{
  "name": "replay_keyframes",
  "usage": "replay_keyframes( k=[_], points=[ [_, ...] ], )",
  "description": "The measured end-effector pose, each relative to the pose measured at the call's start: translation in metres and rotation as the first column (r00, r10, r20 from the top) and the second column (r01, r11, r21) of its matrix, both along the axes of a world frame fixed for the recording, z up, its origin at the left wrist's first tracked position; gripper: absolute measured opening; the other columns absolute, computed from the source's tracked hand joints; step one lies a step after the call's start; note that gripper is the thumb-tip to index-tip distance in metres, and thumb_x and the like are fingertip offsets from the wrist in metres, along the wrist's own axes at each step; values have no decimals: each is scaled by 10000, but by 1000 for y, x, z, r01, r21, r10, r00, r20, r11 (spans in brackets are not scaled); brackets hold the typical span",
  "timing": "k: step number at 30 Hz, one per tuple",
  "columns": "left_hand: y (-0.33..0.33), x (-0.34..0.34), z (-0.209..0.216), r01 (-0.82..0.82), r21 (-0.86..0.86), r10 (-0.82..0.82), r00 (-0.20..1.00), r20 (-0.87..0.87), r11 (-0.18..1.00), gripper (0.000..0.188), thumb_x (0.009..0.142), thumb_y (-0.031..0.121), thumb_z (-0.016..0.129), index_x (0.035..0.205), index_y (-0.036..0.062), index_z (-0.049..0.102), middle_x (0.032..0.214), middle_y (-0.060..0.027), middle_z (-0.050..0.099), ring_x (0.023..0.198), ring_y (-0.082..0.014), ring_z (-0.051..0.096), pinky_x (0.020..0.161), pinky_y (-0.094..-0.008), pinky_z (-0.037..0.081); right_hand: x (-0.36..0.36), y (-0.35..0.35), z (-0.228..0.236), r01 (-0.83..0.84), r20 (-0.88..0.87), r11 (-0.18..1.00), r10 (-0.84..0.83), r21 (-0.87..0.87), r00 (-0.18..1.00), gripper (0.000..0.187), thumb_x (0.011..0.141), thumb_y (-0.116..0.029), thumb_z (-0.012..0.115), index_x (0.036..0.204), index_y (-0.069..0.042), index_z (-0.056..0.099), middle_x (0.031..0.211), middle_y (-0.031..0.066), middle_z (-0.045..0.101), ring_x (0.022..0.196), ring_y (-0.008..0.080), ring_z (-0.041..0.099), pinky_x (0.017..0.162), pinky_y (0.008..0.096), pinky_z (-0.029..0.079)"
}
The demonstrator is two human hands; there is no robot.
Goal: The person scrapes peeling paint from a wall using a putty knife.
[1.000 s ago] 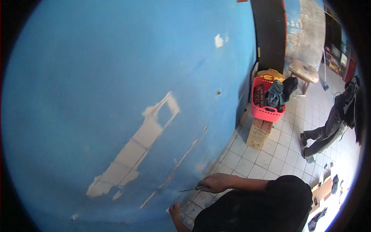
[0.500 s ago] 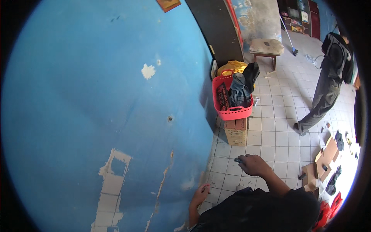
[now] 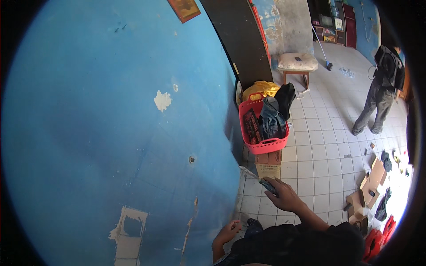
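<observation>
A putty knife or scraper [image 3: 266,183] with a dark green handle is gripped in my right hand [image 3: 287,197]. Its long pale blade points up and left, and the tip lies close to the blue wall [image 3: 177,128] in the picture; whether it touches cannot be told. Lower down beside the wall, my left hand [image 3: 227,233] has its fingers curled inward. Whatever they close on, if anything, is too small to make out. Bare pale patches [image 3: 128,244] and a cracked strip [image 3: 190,221] mark the wall's paint.
A pink laundry basket [image 3: 266,146] of clothes stands on a cardboard box [image 3: 269,170] by the wall. Beyond are a cushioned stool [image 3: 298,62] and a broom [image 3: 328,65]. Another person [image 3: 384,88] stands at right, beyond opened cardboard [image 3: 372,181] and red bags [image 3: 375,244].
My view has tilted upward. The scraper has swung so its blade shows clearly, extending toward the wall. The other person has stepped farther away. My left hand stays low by the wall.
</observation>
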State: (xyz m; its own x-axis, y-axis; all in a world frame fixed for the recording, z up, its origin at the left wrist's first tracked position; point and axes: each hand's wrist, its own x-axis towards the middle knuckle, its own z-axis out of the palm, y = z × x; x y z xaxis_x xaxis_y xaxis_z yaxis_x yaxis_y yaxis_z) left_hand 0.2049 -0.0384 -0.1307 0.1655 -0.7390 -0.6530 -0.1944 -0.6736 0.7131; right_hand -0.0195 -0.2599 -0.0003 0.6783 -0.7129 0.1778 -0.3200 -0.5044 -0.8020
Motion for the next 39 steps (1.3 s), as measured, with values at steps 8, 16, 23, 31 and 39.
replay_keyframes(
  k=[8, 16, 23, 31, 39],
  points=[
    [-54, 108, 33, 45, -205, 1, 975, 223, 978, 542, 967, 396, 624, 1379, 55, 534, 1138, -149, 678, 1083, -245, 636, 926, -379, 501, 145, -40, 24, 54, 308, 999, -52, 2, 950, 495, 967, -172, 596, 1424, -35, 463, 1150, 220, 609, 989, 347, 646, 849, 418, 508],
    [-115, 169, 84, -70, -492, 54, 997, -46, 868, 419, 1029, 295, 557, 1337, 11, 549, 1137, -132, 675, 1125, -221, 619, 997, -361, 461, 249, -72, 100, -31, 396, 999, 31, -5, 918, 577, 984, -131, 581, 1516, -63, 370, 1170, 177, 567, 1015, 251, 588, 914, 354, 464],
    [-208, 194, 151, -242, -756, 40, 960, -275, 609, 695, 1049, 538, 376, 1493, 6, 318, 1369, -135, 516, 1206, -243, 546, 1100, -418, 350, 305, -102, 129, -42, 412, 996, 72, -83, 908, 627, 958, -161, 629, 1518, -57, 365, 1075, 161, 547, 868, 240, 589, 774, 353, 488],
    [-308, 227, 207, -440, -794, -89, 851, -518, 419, 864, 1016, 658, 196, 1548, -21, 160, 1418, -185, 476, 1236, -325, 533, 1074, -497, 381, 316, -130, 129, -122, 380, 985, 159, -120, 911, 629, 931, -130, 617, 1499, -16, 372, 1081, 229, 598, 813, 351, 646, 692, 407, 526],
    [-340, 235, 231, -639, -711, -342, 625, -702, 293, 825, 1022, 630, 257, 1544, 0, 150, 1096, -182, 596, 946, -336, 617, 922, -459, 472, 327, -135, 138, -202, 393, 952, 281, -231, 876, 701, 898, -190, 661, 1465, 86, 355, 1059, 293, 635, 747, 349, 685, 675, 432, 543]
  ],
)
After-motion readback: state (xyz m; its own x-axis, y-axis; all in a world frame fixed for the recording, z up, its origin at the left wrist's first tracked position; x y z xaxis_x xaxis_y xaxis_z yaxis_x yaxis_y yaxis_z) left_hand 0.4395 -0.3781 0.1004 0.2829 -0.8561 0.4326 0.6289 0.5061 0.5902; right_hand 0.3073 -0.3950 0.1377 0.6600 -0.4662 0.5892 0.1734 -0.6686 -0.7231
